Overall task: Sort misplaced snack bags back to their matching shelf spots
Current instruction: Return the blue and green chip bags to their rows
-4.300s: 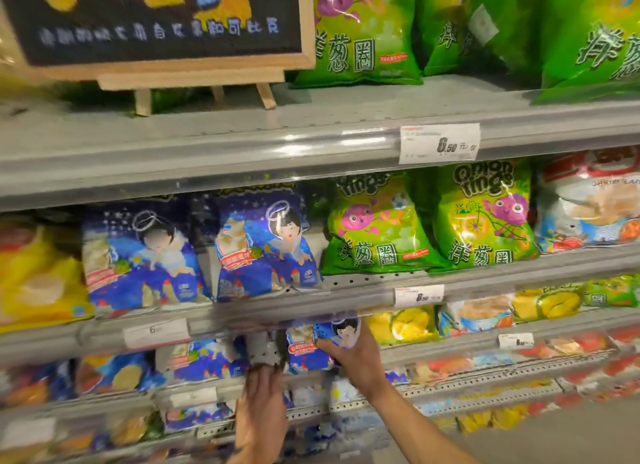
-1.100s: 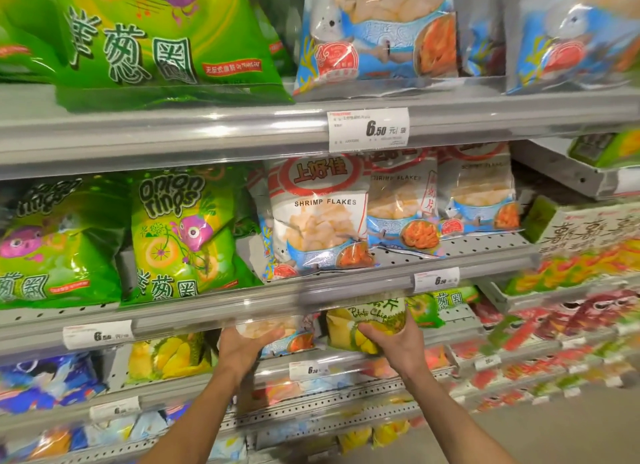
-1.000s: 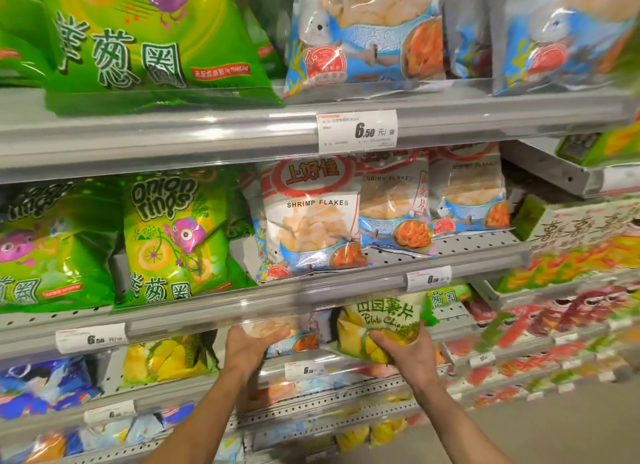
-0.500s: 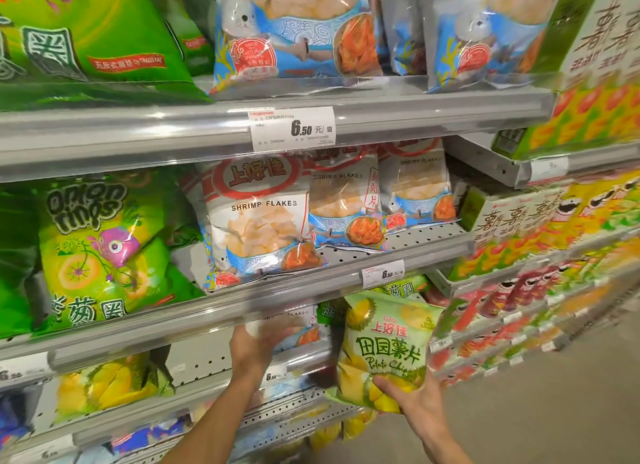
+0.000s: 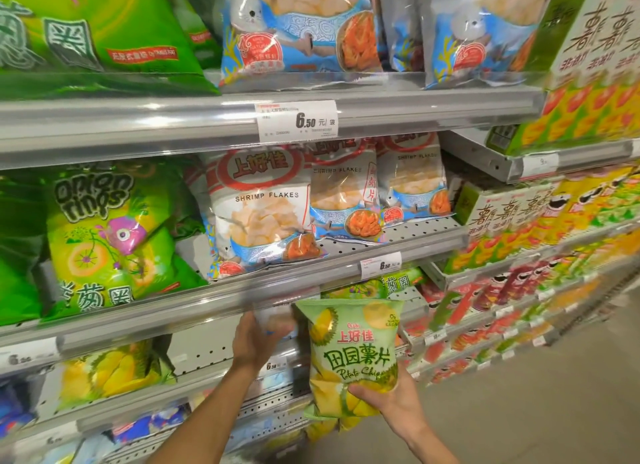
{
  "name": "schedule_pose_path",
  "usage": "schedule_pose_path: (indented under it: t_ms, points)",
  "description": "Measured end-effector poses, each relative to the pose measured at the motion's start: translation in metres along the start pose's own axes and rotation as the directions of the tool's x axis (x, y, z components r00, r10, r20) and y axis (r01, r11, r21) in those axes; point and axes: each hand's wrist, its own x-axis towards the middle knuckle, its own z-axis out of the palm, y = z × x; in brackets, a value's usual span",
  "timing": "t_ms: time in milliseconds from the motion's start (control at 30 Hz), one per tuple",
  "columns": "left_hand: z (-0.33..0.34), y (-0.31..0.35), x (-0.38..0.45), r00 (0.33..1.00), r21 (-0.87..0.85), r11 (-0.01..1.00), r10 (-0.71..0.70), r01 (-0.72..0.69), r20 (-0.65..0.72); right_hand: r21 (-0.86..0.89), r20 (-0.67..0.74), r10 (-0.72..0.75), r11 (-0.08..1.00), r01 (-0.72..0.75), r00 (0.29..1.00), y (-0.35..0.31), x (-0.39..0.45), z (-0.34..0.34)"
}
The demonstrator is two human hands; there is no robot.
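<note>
Fingers of the right hand (image 5: 394,403) curl under a green chip bag (image 5: 351,356), held upright at lower centre, clear of the shelves; left hand (image 5: 258,342) grips a blurred pale bag (image 5: 275,316) under the shelf lip (image 5: 194,311).

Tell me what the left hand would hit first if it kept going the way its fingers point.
The left hand points up and into the shelf, and already touches a blurred shrimp flakes bag. Beyond that, probably the shelf rail above it, though depth is unclear.

potato chips bag (image 5: 353,356) in front of lower shelf (image 5: 194,380), right of left hand (image 5: 258,342); shrimp flakes bags (image 5: 263,214) on shelf above, right of onion rings bags (image 5: 104,242)
</note>
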Motion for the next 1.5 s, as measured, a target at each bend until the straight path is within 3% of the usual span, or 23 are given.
schedule_pose_path:
  t_ms: [100,200,267,400,500,600,833,933,1233,1500]
  points:
    - [-0.02,-0.02,-0.016,0.995,0.029,0.997,0.075,-0.074,-0.062,-0.078,0.065,-0.024,0.997,0.029,0.998,-0.008,-0.006,0.02]
    - [-0.049,-0.047,-0.045,0.941,0.301,0.931,0.275,-0.209,-0.198,-0.11,0.148,-0.032,0.993,0.049,0.988,-0.018,-0.009,0.05]
    - [-0.07,-0.071,-0.064,0.903,0.47,0.853,0.365,-0.227,-0.226,-0.121,0.207,-0.045,0.99,0.071,0.977,-0.027,-0.01,0.076]
    - [-0.105,-0.102,-0.091,0.908,0.722,0.656,0.408,-0.22,-0.094,-0.133,0.295,-0.081,0.983,0.125,0.952,-0.049,-0.007,0.135]
    - [-0.123,-0.109,-0.101,0.922,0.795,0.558,0.388,-0.239,0.006,-0.158,0.316,-0.104,0.974,0.16,0.943,-0.066,-0.005,0.175]
    - [-0.133,-0.116,-0.104,0.917,0.823,0.498,0.394,-0.274,0.067,-0.18,0.252,-0.154,0.963,0.203,0.955,-0.083,0.004,0.201]
    - [-0.137,-0.123,-0.098,0.961,0.853,0.472,0.252,-0.222,0.111,-0.307,0.132,-0.2,0.923,0.232,0.971,-0.103,0.028,0.238]
    - [-0.136,-0.126,-0.093,0.975,0.864,0.462,0.178,-0.2,0.131,-0.32,0.161,-0.197,0.916,0.24,0.967,-0.102,0.031,0.255]
    - [-0.13,-0.133,-0.082,0.981,0.836,0.523,0.171,-0.164,0.086,-0.197,0.321,-0.052,0.973,0.12,0.946,-0.086,0.047,0.276]
    - [-0.128,-0.126,-0.092,0.982,0.827,0.538,0.175,-0.161,0.077,-0.187,0.321,-0.082,0.971,0.148,0.944,-0.075,0.054,0.272]
